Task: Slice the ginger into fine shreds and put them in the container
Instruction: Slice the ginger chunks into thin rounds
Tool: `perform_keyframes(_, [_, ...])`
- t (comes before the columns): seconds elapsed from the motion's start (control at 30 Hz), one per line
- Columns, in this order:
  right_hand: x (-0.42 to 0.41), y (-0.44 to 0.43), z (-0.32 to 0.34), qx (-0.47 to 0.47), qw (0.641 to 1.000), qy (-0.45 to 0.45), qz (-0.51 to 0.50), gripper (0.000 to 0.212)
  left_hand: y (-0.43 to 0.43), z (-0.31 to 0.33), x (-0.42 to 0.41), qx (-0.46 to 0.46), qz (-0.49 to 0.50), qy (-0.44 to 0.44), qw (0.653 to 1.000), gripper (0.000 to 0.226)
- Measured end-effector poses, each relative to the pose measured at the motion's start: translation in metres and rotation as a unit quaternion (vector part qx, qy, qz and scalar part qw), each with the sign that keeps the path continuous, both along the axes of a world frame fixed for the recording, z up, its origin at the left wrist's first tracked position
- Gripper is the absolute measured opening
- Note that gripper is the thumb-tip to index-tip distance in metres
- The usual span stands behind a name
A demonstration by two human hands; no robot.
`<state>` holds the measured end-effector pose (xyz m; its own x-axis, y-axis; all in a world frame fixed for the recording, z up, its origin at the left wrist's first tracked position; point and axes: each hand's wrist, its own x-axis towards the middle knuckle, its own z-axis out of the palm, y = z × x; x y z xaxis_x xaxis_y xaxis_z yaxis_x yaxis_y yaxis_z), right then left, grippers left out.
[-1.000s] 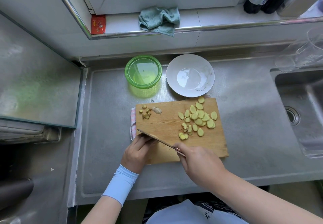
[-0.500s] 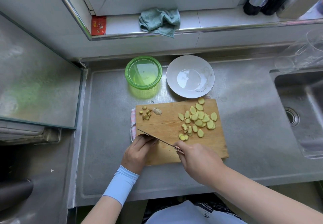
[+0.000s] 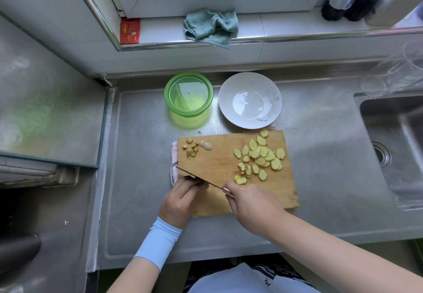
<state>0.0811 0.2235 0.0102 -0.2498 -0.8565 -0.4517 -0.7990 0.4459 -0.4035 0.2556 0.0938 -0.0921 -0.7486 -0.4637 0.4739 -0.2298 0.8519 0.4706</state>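
On steel counter [image 3: 320, 178], plate [image 3: 250, 84] reads "Good life"; right hand [image 3: 251, 203] grips knife [image 3: 198, 178], left hand [image 3: 180, 199] curled, contents hidden.

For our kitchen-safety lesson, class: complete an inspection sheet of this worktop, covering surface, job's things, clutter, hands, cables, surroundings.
Surface: steel counter; wooden cutting board on it.
Job's things: ginger slices on the board's right; trimmings at its far-left corner; green container behind.
Clutter: white plate beside the container.
Hands: right hand grips the knife; left hand curled at the blade, its hold hidden.
Cables: nothing seen.
Surroundings: sink on the right; green cloth on the windowsill.
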Motion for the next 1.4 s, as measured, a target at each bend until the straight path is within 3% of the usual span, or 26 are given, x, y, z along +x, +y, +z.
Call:
perform_keyframes(0.43, [0.000, -0.007, -0.024, -0.010, 0.999, -0.030, -0.009, 0.014, -0.001, -0.003, 0.001, 0.010, -0.007, -0.012, 1.000, 0.016])
perform_keyframes(0.67, [-0.014, 0.001, -0.020, -0.030, 0.996, -0.063, -0.054, 0.018, -0.005, 0.006, -0.013, 0.084, -0.026, -0.020, 0.996, 0.017])
perform_keyframes(0.93, [-0.014, 0.006, -0.021, -0.023, 0.997, -0.045, -0.052, 0.014, -0.002, 0.007, -0.015, 0.058, -0.064, -0.015, 0.996, 0.032])
perform_keyframes(1.13, [-0.022, 0.002, -0.021, -0.006, 0.994, -0.079, -0.077, 0.015, 0.001, 0.003, -0.011, 0.046, -0.055, -0.024, 0.997, 0.016])
perform_keyframes(1.3, [-0.022, 0.007, -0.018, -0.035, 0.991, -0.090, -0.094, 0.019, -0.002, 0.005, -0.017, 0.074, -0.043, -0.030, 0.996, 0.006])
perform_keyframes(1.4, [-0.024, 0.012, -0.013, -0.077, 0.993, -0.033, -0.085, 0.029, -0.005, 0.008, -0.017, 0.180, -0.018, -0.071, 0.981, 0.008])
